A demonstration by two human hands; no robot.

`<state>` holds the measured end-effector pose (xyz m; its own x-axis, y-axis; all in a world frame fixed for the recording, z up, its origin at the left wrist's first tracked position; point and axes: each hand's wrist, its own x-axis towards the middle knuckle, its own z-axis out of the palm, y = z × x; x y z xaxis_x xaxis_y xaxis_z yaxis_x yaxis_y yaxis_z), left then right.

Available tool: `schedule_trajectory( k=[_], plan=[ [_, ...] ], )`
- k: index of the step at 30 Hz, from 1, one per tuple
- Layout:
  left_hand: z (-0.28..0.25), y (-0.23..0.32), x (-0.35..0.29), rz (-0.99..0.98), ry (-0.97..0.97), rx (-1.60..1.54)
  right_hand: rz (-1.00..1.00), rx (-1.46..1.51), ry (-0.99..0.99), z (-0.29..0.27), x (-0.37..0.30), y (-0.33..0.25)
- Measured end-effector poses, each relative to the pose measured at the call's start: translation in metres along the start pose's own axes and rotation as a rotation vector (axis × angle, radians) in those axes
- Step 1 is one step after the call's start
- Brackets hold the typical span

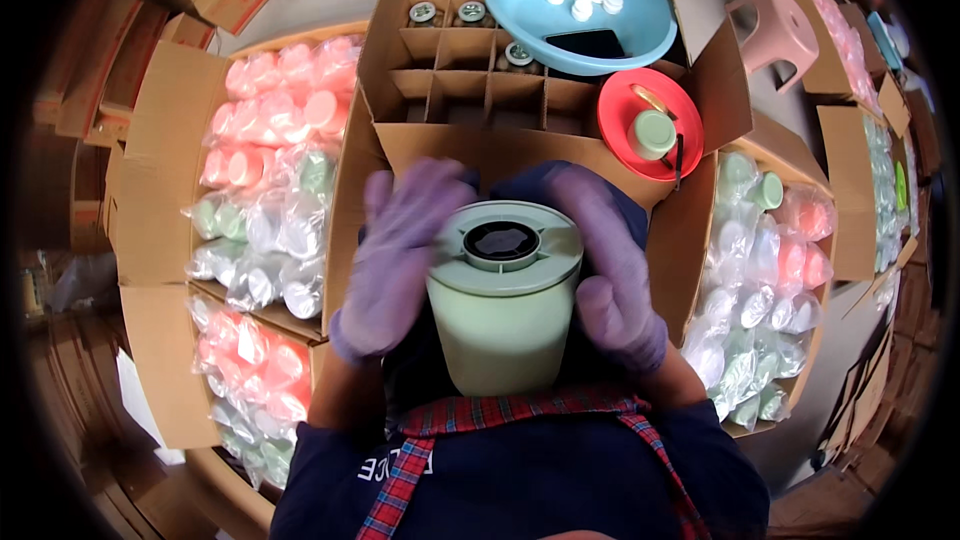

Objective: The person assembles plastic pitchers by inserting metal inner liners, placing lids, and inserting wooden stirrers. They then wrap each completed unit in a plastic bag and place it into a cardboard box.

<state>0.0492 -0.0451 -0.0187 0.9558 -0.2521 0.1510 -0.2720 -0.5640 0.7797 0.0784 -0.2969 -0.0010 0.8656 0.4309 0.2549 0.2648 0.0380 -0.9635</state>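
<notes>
A pale green, rounded container (pixel 505 340) stands in my lap. Its round, ribbed top plate (pixel 455 255) has a raised ring with a black centre (pixel 500 238). My left hand (pixel 400 255), in a light purple glove, is at the container's left side, fingers stretched out and smeared by motion. On the right side, my right hand (pixel 612 265), gloved alike, has its fingers extended and the thumb apart. Whether either palm touches the container, I cannot tell. Neither hand is wrapped round anything.
Ahead stands a divided cardboard box (pixel 490 147) with several silver-topped pieces. A blue basin (pixel 510 15) holds white caps and a dark flat object. Beside it, a red dish (pixel 620 145) carries a green cup (pixel 653 135). Boxes of bagged pink (pixel 275 110) and green cups flank me.
</notes>
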Motion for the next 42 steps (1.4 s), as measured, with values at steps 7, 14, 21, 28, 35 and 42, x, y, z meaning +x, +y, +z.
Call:
schedule_trajectory(
  k=[7,14,21,28,35,42],
  plan=[
    [0.006,0.017,-0.003,0.06,-0.025,-0.08,-0.047,-0.242,0.001,-0.004,-0.03,0.02],
    [0.007,0.021,-0.002,0.092,-0.037,-0.157,-0.11,-0.452,-0.014,0.0,-0.013,-0.002],
    [0.005,0.028,0.008,0.009,-0.081,0.282,-0.249,-0.595,-0.115,-0.015,0.002,-0.003],
    [0.008,-0.003,-0.002,-0.009,0.219,0.181,-0.154,-0.633,-0.125,-0.026,0.017,-0.005],
    [0.007,0.014,0.004,0.038,-0.17,-0.07,-0.17,-0.592,-0.531,-0.013,0.002,-0.041],
    [0.031,0.0,0.008,-0.066,0.061,-0.844,-0.16,-0.254,-0.643,-0.042,0.036,-0.006]
  ],
)
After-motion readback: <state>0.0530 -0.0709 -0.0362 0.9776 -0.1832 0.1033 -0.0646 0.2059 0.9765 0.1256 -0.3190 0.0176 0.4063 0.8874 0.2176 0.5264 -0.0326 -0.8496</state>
